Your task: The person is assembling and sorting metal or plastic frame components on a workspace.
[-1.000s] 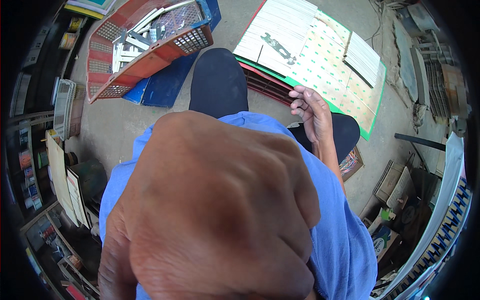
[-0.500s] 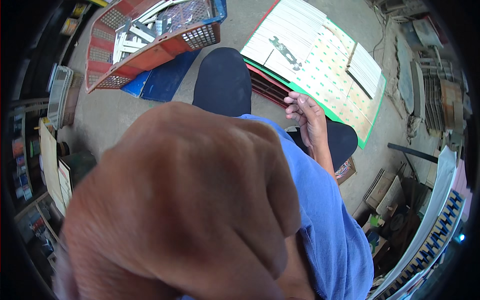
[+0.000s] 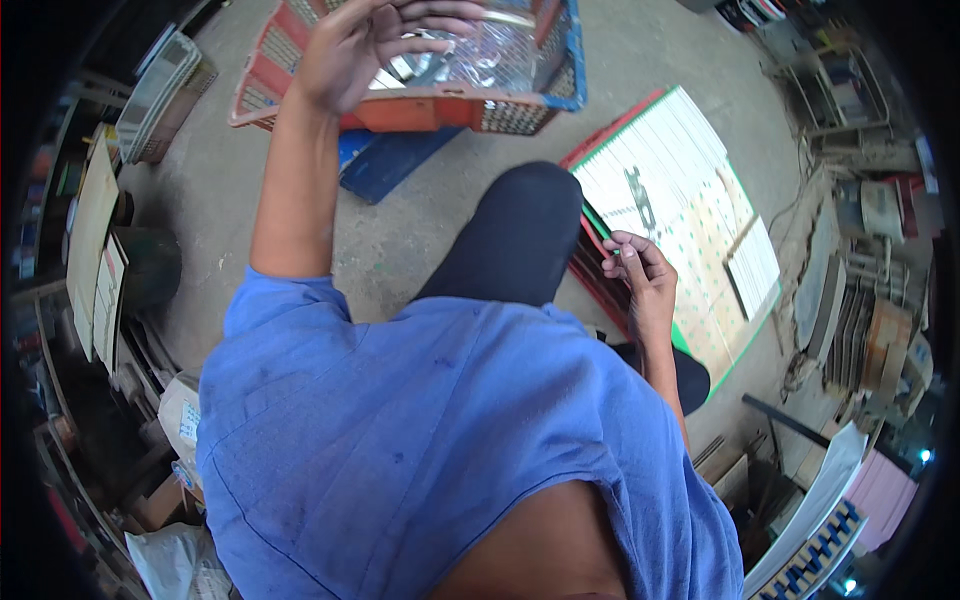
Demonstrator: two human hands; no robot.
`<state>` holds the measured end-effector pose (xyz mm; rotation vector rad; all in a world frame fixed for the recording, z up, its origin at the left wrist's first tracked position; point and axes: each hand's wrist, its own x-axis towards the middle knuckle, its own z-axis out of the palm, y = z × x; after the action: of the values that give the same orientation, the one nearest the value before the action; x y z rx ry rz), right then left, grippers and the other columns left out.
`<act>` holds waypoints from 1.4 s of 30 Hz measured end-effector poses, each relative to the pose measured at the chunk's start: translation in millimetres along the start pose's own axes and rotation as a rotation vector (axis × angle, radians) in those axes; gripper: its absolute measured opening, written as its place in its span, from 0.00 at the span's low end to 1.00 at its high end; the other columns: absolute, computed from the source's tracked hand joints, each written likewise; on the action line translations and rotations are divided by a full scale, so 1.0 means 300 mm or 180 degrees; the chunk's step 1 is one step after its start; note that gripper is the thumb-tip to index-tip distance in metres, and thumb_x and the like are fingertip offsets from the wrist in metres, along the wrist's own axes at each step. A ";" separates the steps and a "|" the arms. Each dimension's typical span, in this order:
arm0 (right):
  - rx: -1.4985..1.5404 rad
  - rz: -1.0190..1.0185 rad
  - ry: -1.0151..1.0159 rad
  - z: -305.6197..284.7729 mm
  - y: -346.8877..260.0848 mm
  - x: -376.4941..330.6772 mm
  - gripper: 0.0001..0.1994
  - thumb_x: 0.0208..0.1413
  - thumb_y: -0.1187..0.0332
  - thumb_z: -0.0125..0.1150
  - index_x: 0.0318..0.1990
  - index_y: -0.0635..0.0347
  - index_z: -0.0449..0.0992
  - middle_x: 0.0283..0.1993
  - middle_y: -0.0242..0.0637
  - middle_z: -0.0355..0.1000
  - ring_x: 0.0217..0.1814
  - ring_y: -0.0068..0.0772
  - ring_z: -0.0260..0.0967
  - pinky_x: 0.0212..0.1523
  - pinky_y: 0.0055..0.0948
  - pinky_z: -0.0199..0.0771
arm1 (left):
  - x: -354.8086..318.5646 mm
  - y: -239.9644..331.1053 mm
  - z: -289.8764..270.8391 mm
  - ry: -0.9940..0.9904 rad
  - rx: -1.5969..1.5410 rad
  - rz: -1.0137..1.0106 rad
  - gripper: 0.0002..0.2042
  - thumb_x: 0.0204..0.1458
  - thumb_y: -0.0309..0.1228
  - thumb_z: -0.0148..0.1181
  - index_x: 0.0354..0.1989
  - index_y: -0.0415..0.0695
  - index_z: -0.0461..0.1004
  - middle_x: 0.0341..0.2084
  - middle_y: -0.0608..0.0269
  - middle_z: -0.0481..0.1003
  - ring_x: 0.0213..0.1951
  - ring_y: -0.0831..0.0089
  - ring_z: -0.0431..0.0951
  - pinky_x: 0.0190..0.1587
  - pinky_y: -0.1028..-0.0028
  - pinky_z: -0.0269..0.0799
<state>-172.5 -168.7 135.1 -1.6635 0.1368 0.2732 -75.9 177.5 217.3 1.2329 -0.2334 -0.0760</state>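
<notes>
My left hand point(image 3: 365, 50) reaches over the near rim of a red and blue plastic crate point(image 3: 450, 108), its fingers stretched out and apart. White strips and clear plastic bags point(image 3: 490, 60) lie inside the crate. My right hand point(image 3: 648, 275) is curled, thumb against fingers, at the left edge of a green-edged board point(image 3: 712, 280). Whatever its fingers pinch, if anything, is too small to make out. Rows of thin white strips point(image 3: 670, 135) cover the board's far part. A flat, notched metal tool point(image 3: 640, 200) rests on them.
A blue flat piece point(image 3: 400, 168) lies on the concrete floor under the crate. Another stack of white strips point(image 3: 755, 268) sits at the board's right. White baskets point(image 3: 155, 95) stand at the left, and cluttered shelves point(image 3: 870, 300) line the right side. My knee point(image 3: 530, 215) is between crate and board.
My left hand has moved from close in front of the camera out to the crate, its fingers now stretched. The view has shifted. My right hand stays curled beside the board.
</notes>
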 end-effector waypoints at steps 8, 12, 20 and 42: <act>-0.0356 -0.0790 -0.1061 0.305 -0.294 0.320 0.10 0.55 0.72 0.52 0.42 0.67 0.72 0.37 0.37 0.72 0.36 0.21 0.68 0.38 0.21 0.69 | 0.204 -0.249 -0.884 0.2307 0.1938 -0.1715 0.23 0.46 0.51 0.45 0.45 0.49 0.70 0.39 0.67 0.70 0.40 0.73 0.67 0.43 0.69 0.61; 0.0433 -0.1634 -0.2253 0.450 -0.587 0.208 0.14 0.49 0.64 0.55 0.39 0.65 0.73 0.33 0.36 0.71 0.37 0.25 0.67 0.35 0.20 0.64 | 0.243 -0.289 -1.022 0.1777 0.2695 -0.1974 0.29 0.46 0.52 0.45 0.52 0.46 0.65 0.50 0.55 0.63 0.47 0.58 0.66 0.46 0.59 0.63; 0.0665 -0.1793 -0.4259 0.563 -0.661 0.312 0.08 0.48 0.70 0.53 0.34 0.63 0.73 0.23 0.41 0.69 0.23 0.30 0.66 0.23 0.23 0.64 | 0.297 -0.443 -1.142 0.1531 0.3446 -0.2175 0.27 0.45 0.48 0.47 0.49 0.41 0.68 0.51 0.48 0.66 0.51 0.60 0.67 0.50 0.62 0.61; -0.2954 -0.1796 -0.3112 1.101 -0.096 0.936 0.41 0.41 0.54 0.65 0.62 0.55 0.52 0.56 0.57 0.59 0.55 0.46 0.61 0.54 0.37 0.62 | 0.301 -0.440 -1.038 0.2023 0.2919 -0.2640 0.30 0.43 0.50 0.46 0.48 0.37 0.69 0.42 0.44 0.72 0.43 0.55 0.73 0.45 0.63 0.66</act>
<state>73.0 181.9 60.3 -2.1644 -1.3462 0.7483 88.8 405.0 8.5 2.1206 0.9083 -0.3078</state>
